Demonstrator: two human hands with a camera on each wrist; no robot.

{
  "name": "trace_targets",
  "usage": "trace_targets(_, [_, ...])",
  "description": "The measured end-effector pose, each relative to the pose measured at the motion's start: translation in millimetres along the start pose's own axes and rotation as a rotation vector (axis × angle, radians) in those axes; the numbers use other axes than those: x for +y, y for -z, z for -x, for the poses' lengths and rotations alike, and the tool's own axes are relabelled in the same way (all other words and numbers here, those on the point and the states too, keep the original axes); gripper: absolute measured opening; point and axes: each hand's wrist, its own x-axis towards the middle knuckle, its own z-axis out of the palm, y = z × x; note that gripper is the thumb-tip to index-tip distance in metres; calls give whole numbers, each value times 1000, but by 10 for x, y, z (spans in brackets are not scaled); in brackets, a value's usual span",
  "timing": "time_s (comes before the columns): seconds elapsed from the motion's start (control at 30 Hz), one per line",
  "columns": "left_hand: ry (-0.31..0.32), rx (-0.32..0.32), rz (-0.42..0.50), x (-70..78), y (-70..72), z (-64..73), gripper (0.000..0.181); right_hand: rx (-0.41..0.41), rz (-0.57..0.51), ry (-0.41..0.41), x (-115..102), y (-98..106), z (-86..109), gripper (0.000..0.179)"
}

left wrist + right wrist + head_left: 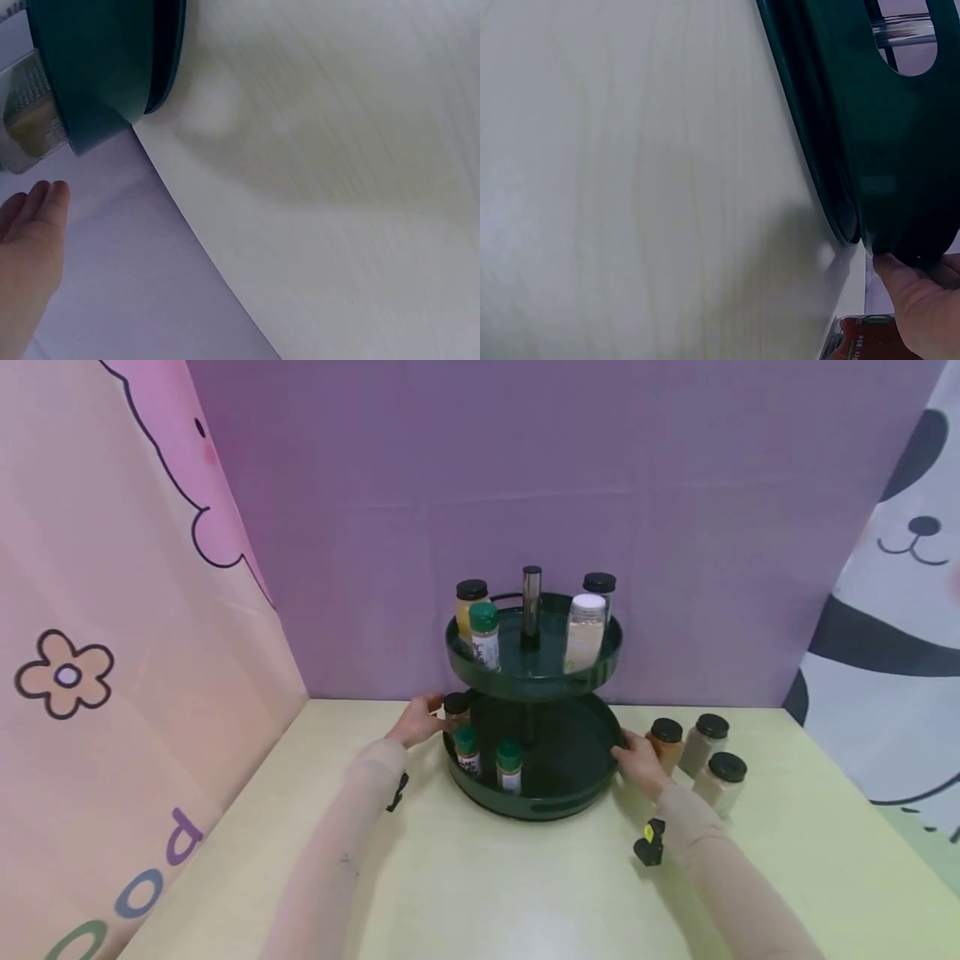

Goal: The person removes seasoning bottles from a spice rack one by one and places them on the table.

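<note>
A dark green two-tier turntable rack [536, 806] stands on the table. My right hand [641, 762] grips the lower tier's rim at its right side; the right wrist view shows the thumb [900, 281] against the green wall. At the left side, my left hand [417, 720] is beside a black-lidded jar [456, 706] on the lower tier. Its fingers [52, 206] extend straight, a small gap from the tray in the left wrist view. Two green-capped spice bottles, one at front left [467, 752] and one nearer the middle [509, 768], also stand on this tier.
The upper tier carries a yellow-filled jar [467, 614], a green-capped bottle [485, 639], a white-capped bottle [585, 635] and a black-lidded jar [600, 583] around a metal post [531, 606]. Right of the rack stand three black-lidded jars: orange [665, 747], grey [703, 747], pale [720, 785].
</note>
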Motion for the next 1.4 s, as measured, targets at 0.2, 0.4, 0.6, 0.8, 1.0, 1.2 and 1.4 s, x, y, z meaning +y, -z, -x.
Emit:
trace_targets(0.2, [-54, -15, 39, -15, -101, -78, 49, 6, 18, 9, 19, -5, 33, 50])
trace_targets(0.4, [-77, 14, -1, -20, -157, -131, 51, 17, 21, 12, 23, 7, 12, 50])
trace_targets(0.6, [-71, 12, -4, -24, -152, -139, 51, 20, 7, 1, 10, 8, 11, 51])
trace_targets(0.8, [-74, -7, 10, 7, -132, -130, 54, 32, 2, -9, 1, 2, 29, 51])
trace_targets(1.0, [-55, -10, 14, 15, -117, -124, 52, 32, 6, -34, 6, -17, 33, 51])
trace_targets(1.2, [-51, -4, 13, 20, -124, -140, 51, 41, 14, -35, 25, -14, 30, 52])
trace_targets(1.4, [-35, 11, -1, 31, -116, -134, 49, 38, 1, -9, 95, -15, 3, 54])
